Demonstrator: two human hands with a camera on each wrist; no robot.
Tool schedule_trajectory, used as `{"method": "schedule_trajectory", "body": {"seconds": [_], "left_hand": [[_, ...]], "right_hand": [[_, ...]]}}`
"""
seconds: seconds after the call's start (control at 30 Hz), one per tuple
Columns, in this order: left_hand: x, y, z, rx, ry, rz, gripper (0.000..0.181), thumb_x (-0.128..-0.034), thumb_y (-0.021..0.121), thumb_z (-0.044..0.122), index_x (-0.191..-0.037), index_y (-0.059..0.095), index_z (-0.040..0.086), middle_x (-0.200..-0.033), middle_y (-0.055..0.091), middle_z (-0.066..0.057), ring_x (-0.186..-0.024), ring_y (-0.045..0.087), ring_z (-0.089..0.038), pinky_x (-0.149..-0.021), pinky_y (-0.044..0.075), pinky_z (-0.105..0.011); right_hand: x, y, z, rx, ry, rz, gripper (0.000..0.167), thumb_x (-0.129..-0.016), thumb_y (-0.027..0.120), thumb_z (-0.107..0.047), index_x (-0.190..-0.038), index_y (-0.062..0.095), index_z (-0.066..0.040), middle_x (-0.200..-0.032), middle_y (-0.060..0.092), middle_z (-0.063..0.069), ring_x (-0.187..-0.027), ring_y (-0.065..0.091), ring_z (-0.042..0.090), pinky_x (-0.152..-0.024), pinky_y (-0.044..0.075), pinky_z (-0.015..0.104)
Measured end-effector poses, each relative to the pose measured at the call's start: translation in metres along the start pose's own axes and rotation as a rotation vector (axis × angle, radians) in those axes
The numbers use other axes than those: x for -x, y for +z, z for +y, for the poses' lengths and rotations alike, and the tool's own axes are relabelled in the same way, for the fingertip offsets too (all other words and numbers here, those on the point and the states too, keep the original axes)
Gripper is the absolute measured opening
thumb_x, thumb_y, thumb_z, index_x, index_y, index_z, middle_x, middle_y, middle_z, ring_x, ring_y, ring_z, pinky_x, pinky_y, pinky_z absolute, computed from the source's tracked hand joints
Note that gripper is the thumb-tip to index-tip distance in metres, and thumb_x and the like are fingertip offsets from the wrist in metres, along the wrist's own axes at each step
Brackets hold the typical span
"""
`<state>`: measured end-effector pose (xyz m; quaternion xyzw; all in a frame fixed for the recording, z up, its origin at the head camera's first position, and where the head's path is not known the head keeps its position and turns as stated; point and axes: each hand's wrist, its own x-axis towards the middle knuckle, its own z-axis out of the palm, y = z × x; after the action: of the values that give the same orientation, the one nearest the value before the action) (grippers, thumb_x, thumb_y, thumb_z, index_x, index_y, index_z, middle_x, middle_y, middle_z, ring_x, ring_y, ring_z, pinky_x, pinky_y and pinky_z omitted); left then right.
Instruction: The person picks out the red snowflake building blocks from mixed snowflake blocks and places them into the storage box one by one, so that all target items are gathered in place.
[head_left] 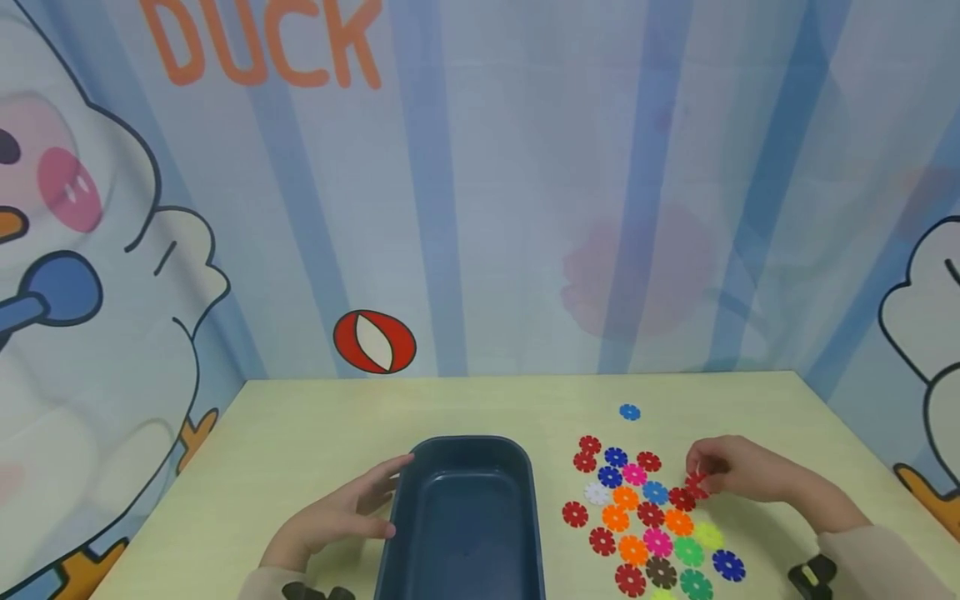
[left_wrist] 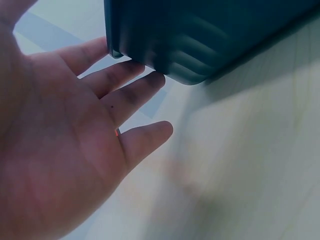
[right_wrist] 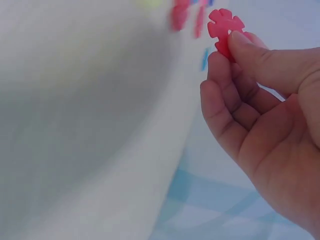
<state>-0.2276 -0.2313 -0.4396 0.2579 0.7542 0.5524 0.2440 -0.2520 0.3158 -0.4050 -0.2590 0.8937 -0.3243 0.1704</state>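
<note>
Between thumb and fingers, my right hand [head_left: 750, 472] [right_wrist: 270, 100] pinches a red notched disc [head_left: 697, 486] [right_wrist: 225, 27] at the right side of a group of coloured discs. A darker red disc [head_left: 682, 499] lies just left of it. My left hand [head_left: 337, 514] [left_wrist: 65, 130] has its fingers spread, and its fingertips touch the left side of a dark blue tray [head_left: 465, 533] [left_wrist: 200, 35]. Inside the tray no disc shows in the head view.
Several discs in orange, pink, green, white, brown and blue lie flat right of the tray, with a lone blue disc [head_left: 630, 412] farther back. Behind the table [head_left: 315, 417] hangs a printed curtain [head_left: 510, 208].
</note>
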Motion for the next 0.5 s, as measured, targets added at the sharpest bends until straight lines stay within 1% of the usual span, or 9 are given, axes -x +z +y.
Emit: {"method": "schedule_trajectory", "body": {"seconds": [0.1, 0.2, 0.37, 0.5], "left_hand": [[0.000, 0.000, 0.001, 0.006, -0.002, 0.000, 0.084, -0.0880, 0.066, 0.018, -0.154, 0.015, 0.009, -0.158, 0.012, -0.023, -0.142, 0.013, -0.050, -0.112, 0.017, -0.064], [0.000, 0.000, 0.001, 0.012, 0.004, -0.001, 0.083, -0.0883, 0.065, 0.018, -0.154, 0.015, 0.009, -0.158, 0.012, -0.022, -0.142, 0.013, -0.050, -0.112, 0.017, -0.064], [-0.001, 0.001, 0.001, 0.023, 0.005, 0.002, 0.084, -0.0882, 0.066, 0.017, -0.154, 0.015, 0.009, -0.159, 0.011, -0.022, -0.142, 0.012, -0.050, -0.112, 0.017, -0.064], [0.000, 0.002, 0.001, 0.027, -0.001, 0.006, 0.083, -0.0885, 0.066, 0.018, -0.154, 0.015, 0.009, -0.159, 0.012, -0.022, -0.142, 0.013, -0.050, -0.112, 0.018, -0.064]], "right_hand": [[-0.005, -0.002, -0.019, 0.039, -0.014, 0.021, 0.011, -0.088, 0.061, 0.002, -0.094, 0.060, -0.008, -0.078, 0.055, -0.001, -0.066, 0.048, 0.007, -0.059, 0.047, 0.023], [-0.010, -0.002, -0.040, 0.049, -0.043, 0.028, 0.010, -0.090, 0.061, 0.000, -0.097, 0.061, -0.007, -0.080, 0.059, -0.002, -0.068, 0.052, 0.008, -0.063, 0.051, 0.023], [-0.020, 0.003, -0.074, 0.026, -0.105, 0.000, 0.010, -0.092, 0.060, -0.002, -0.100, 0.063, -0.007, -0.084, 0.063, -0.002, -0.071, 0.057, 0.009, -0.069, 0.055, 0.025], [-0.029, 0.013, -0.095, 0.009, -0.179, -0.026, 0.010, -0.093, 0.060, -0.005, -0.101, 0.064, -0.009, -0.088, 0.065, -0.003, -0.075, 0.060, 0.010, -0.071, 0.055, 0.024]]}}
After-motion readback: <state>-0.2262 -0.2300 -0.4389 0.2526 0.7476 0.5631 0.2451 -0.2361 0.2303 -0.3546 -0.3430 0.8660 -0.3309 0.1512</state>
